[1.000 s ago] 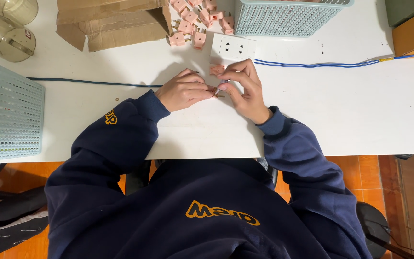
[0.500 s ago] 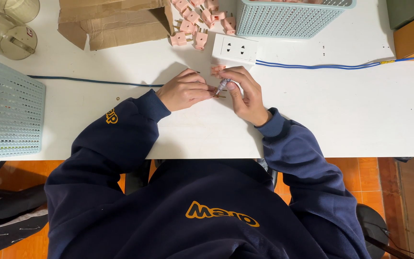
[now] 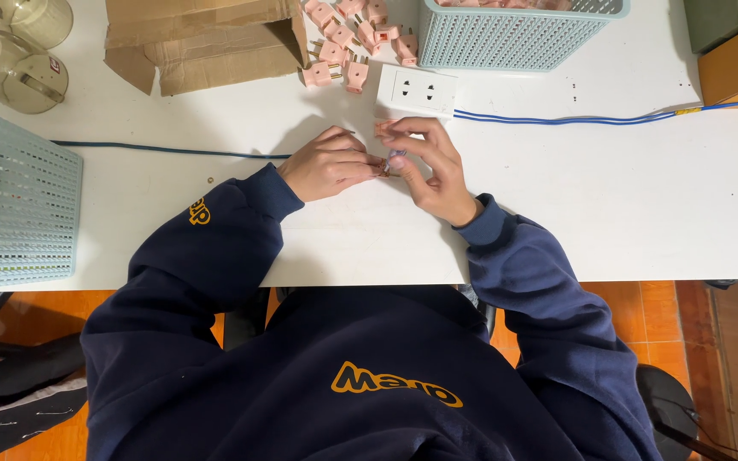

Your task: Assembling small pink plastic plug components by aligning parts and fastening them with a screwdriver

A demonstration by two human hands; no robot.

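Note:
My left hand (image 3: 328, 164) and my right hand (image 3: 430, 166) meet over the white table (image 3: 608, 205), fingertips pinched together. Between them I hold a small pink plug piece (image 3: 385, 165) with brass metal showing; my fingers hide most of it. Just beyond my hands lies a white socket block (image 3: 416, 91), with a blue cable (image 3: 557, 118) running off to the right. A heap of several pink plugs (image 3: 348, 38) lies behind the socket block, beside an open cardboard box (image 3: 207, 38).
A pale blue mesh basket (image 3: 518, 34) stands at the back, and another (image 3: 19, 205) at the left edge. Glass jars (image 3: 14, 60) are in the far left corner. A dark cable (image 3: 164, 150) runs along the table to my left.
Both hands stay in the same spot. My fingers have shifted slightly around the small piece.

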